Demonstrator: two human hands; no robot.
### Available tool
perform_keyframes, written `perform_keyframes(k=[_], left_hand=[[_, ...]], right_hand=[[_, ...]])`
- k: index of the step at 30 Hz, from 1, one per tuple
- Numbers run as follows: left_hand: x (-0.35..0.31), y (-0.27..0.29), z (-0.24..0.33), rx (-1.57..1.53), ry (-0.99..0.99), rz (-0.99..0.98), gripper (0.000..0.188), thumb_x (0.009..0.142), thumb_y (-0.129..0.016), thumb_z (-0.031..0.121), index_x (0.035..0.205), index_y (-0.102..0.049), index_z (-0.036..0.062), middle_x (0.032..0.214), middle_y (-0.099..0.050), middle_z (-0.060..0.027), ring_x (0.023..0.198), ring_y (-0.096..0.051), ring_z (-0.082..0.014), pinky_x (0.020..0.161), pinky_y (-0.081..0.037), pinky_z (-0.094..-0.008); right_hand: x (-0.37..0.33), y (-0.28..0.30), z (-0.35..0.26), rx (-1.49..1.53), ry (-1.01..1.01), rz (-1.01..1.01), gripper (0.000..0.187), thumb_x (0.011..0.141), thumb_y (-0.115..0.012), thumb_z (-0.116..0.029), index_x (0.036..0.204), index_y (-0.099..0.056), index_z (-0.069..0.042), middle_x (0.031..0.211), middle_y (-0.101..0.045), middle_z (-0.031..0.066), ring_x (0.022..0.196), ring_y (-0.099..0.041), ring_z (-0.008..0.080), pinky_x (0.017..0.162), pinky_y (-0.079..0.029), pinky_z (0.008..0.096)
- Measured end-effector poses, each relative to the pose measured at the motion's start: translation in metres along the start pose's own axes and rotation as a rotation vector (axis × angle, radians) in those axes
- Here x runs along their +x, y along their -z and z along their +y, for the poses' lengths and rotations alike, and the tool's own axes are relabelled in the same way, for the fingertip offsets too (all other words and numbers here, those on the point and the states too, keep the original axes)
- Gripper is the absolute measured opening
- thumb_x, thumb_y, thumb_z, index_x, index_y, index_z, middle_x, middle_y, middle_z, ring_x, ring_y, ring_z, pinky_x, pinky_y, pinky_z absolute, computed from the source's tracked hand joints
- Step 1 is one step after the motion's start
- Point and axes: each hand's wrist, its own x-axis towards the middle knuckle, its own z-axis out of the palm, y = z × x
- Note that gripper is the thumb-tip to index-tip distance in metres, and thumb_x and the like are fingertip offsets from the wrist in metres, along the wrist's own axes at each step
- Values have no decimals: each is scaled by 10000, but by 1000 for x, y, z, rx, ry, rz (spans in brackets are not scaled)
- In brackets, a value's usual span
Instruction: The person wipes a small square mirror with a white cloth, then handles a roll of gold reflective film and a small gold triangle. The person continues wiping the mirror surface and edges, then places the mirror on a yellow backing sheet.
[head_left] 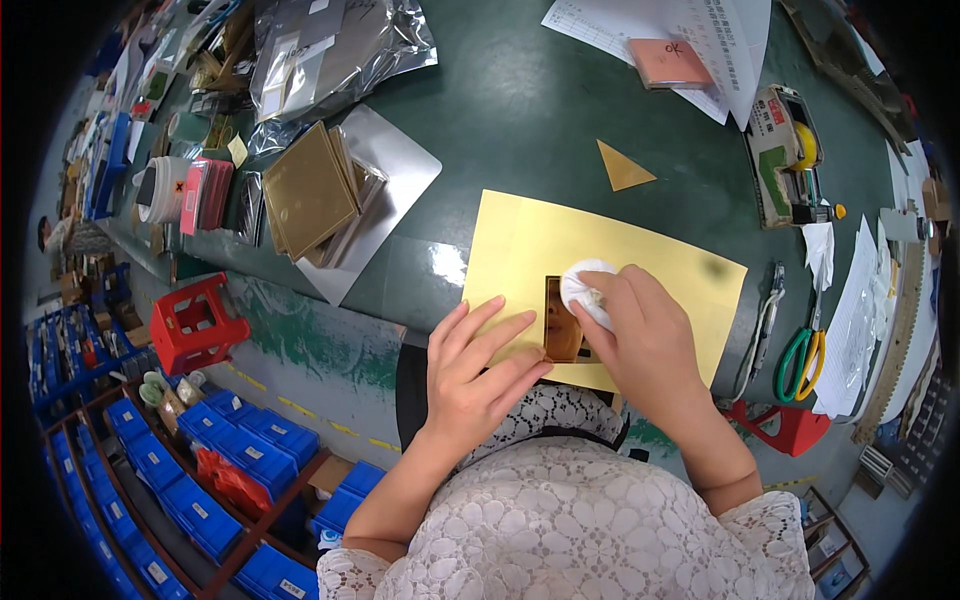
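Note:
A yellow sheet (540, 225) lies near the front edge of the green table. On it rests a small, shiny, gold-brown rectangular plate (563, 338) with a mirror-like face. My right hand (652, 340) pinches a wadded white cloth (584, 281) and presses it against the plate's upper right part. Cloth and fingers hide the right side of the plate. My left hand (482, 372) lies flat with its fingers spread over the sheet's left edge, fingertips by the plate's lower left corner.
Gold square plates (308, 195) are stacked on a silver sheet (400, 165) at left, below plastic bags (340, 60). A yellow triangle (622, 168) and pink pad (670, 63) lie beyond. Scissors (800, 365) and an open box (775, 160) are at right. A red stool (195, 325) stands left.

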Motion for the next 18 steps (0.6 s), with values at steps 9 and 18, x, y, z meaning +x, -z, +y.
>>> perform_keyframes(k=[9, 18], left_hand=[[-1, -2, -1, 19, -16, 16, 181, 766, -863, 214, 905, -758, 164, 1242, -702, -10, 1270, -584, -287, 1112, -382, -482], [-2, -2, -3, -52, 30, 23, 463, 743, -885, 209, 1127, -652, 95, 1291, -685, -81, 1281, -580, -319, 1111, -378, -508]], right_hand=[[12, -13, -8, -6, 70, -15, 205, 875, -726, -124, 997, -605, -13, 867, -562, 104, 809, -620, 263, 669, -522, 364], [-7, -8, -13, 32, 82, -95, 227, 866, -740, -130, 988, -583, -20, 874, -554, 113, 814, -618, 279, 672, -517, 382]])
